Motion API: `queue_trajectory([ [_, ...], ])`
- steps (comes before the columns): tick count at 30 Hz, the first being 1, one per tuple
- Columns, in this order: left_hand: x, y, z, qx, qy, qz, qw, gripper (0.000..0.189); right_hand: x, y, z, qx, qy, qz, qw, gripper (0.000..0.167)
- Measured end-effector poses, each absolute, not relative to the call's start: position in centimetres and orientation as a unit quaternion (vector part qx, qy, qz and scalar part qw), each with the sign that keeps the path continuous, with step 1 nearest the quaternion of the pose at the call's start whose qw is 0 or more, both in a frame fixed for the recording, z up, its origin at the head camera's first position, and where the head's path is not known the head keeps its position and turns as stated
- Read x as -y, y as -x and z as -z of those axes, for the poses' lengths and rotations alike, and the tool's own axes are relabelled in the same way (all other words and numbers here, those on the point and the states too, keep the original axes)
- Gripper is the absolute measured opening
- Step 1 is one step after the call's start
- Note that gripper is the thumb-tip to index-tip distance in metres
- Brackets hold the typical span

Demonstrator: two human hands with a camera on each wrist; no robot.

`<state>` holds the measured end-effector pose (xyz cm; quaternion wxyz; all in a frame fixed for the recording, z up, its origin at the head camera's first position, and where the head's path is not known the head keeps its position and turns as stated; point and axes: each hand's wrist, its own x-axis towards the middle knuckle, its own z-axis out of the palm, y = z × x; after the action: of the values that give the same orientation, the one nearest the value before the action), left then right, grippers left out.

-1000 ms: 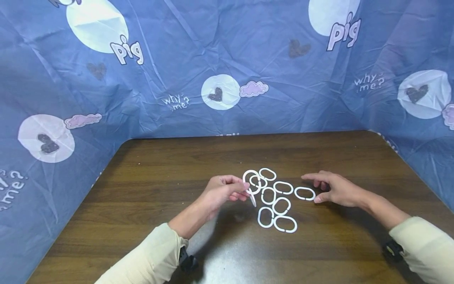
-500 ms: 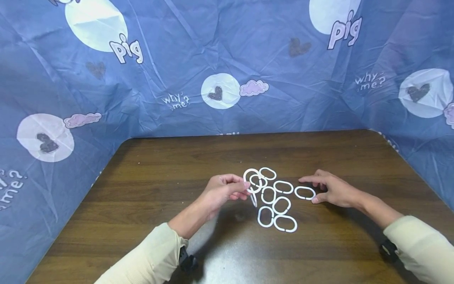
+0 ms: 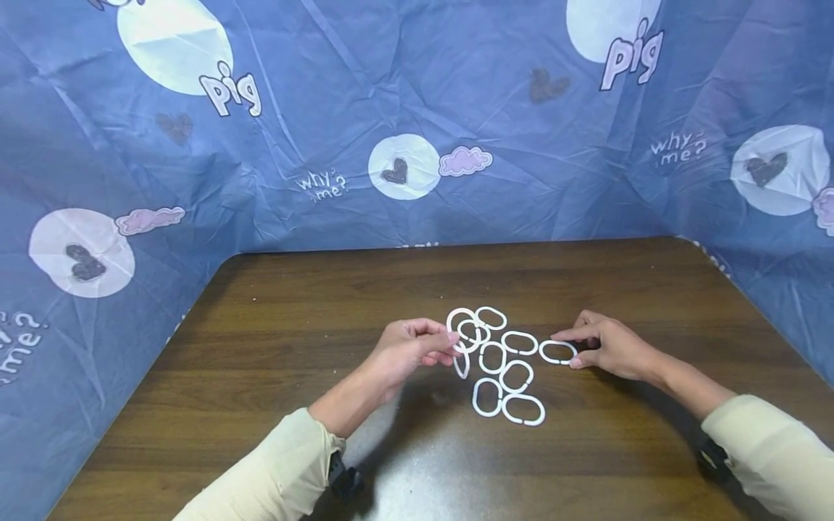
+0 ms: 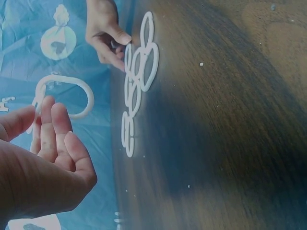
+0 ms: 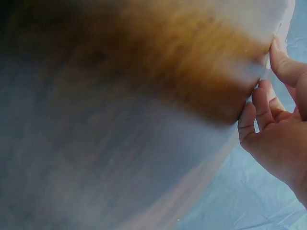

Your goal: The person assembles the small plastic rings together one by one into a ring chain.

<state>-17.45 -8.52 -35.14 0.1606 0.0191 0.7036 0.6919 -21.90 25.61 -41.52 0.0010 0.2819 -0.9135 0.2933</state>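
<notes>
The left hand (image 3: 405, 350) is pinching one ring (image 3: 461, 312), letting a second ring (image 3: 466, 367) hang; the half-open right hand (image 3: 611, 348) is straddling a third ring (image 3: 552, 362), grip unclear.

The left sleeve (image 3: 274, 463), lower left, is pale cream, like the right sleeve (image 3: 769, 441), lower right; black bands (image 3: 344, 477) show beneath both.

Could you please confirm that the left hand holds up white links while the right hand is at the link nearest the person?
Not quite: the head view shows the right hand at the rightmost link, which is not the nearest; the left hand does hold up white links.
</notes>
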Motion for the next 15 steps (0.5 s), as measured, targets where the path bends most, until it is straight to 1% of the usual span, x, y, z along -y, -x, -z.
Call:
queue_trajectory([
  [8,8.7,17.49,35.2,-0.707,-0.02,-0.69,0.155,0.015,-25.3,21.5,41.64,0.912,-0.272,-0.307,0.007,0.039],
  [15,8.73,17.47,35.29,-0.708,-0.02,-0.689,0.155,0.014,-24.86,21.18,41.88,0.912,-0.29,-0.29,0.026,0.035],
])
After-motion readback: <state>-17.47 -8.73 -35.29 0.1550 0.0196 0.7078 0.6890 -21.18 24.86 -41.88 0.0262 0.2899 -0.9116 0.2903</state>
